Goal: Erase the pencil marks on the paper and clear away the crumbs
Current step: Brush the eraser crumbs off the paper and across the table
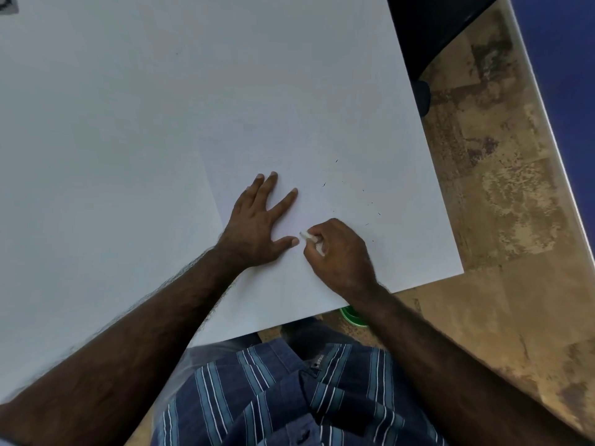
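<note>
Eraser (308, 237) pinched in right hand (338, 252), beside flat left hand (257, 226).

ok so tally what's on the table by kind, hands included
hands: 2, left hand flat on the paper, right hand gripping the eraser
white paper sheet: 1
small white eraser: 1
total: 4, dark crumbs too small to count

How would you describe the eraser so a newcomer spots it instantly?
Start at the white paper covering the table. Near its lower right edge, two hands meet. The eraser is the small white stub pinched in the right hand, beside the thumb of the flat left hand.
</note>
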### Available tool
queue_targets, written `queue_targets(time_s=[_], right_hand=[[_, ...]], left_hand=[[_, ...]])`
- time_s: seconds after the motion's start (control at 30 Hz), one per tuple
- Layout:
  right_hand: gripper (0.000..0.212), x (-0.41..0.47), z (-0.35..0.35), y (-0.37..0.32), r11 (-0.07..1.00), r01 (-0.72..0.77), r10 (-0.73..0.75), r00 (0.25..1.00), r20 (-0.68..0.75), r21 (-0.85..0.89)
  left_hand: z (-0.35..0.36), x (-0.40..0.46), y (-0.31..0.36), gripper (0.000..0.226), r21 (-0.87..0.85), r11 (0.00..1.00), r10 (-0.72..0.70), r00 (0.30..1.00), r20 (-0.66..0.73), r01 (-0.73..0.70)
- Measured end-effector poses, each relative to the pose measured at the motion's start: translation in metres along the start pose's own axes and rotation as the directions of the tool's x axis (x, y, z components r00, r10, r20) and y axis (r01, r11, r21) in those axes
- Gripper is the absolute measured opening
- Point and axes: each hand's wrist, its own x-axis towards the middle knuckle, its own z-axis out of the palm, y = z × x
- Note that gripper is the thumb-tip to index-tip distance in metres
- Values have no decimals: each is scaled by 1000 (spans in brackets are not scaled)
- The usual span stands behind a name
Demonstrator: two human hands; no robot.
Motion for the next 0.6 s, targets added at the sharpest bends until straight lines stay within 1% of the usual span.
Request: queue_targets(time_s=[0.1, 0.13, 0.17, 0.27, 0.3, 0.33, 0.37, 0.43, 0.47, 0.5, 0.53, 0.57, 0.6], right_hand=[[7, 9, -9, 9, 994, -111, 109, 982, -154, -6], [7, 10, -10, 10, 991, -132, 131, 977, -169, 1], [7, 9, -9, 8, 993, -114, 114, 983, -143, 6], [9, -2, 0, 0, 999, 51, -51, 998, 41, -9], [10, -3, -1, 2, 997, 70, -69, 996, 50, -17], [9, 1, -4, 7, 999, 42, -42, 999, 12, -18], [7, 6, -7, 13, 1000, -15, 14, 998, -55, -15], [5, 14, -13, 21, 993, -119, 117, 978, -174, -2], [5, 15, -13, 19, 993, -119, 118, 978, -172, 6], [5, 13, -10, 14, 997, -74, 74, 990, -122, 7], [5, 9, -5, 8, 1000, 3, -3, 999, -47, -1], [7, 3, -2, 3, 996, 85, -84, 996, 24, -12], [8, 0, -1, 3, 990, 139, -138, 989, 54, -21]], left_hand=[[-1, 0, 3, 98, 3, 1000, -15, 1000, 1, 15], [-2, 1, 5, 99, 4, 1000, -23, 1000, 6, 23], [-2, 1, 6, 99, 5, 999, -32, 999, 15, 32], [-4, 1, 7, 100, 7, 999, -38, 999, 31, 38], [-4, 1, 8, 100, 6, 999, -39, 999, 36, 39], [-5, 1, 8, 99, 4, 999, -41, 998, 36, 41], [-5, 1, 8, 99, 2, 999, -43, 998, 35, 43], [-5, 1, 8, 99, 2, 999, -44, 998, 35, 44], [-5, 1, 8, 99, 2, 999, -45, 998, 36, 45], [-5, 1, 8, 99, 1, 999, -44, 998, 35, 44], [-4, 1, 7, 99, 1, 999, -44, 998, 36, 44], [-5, 2, 6, 99, 3, 999, -42, 998, 39, 42], [-4, 2, 6, 99, 2, 999, -41, 998, 44, 41]])
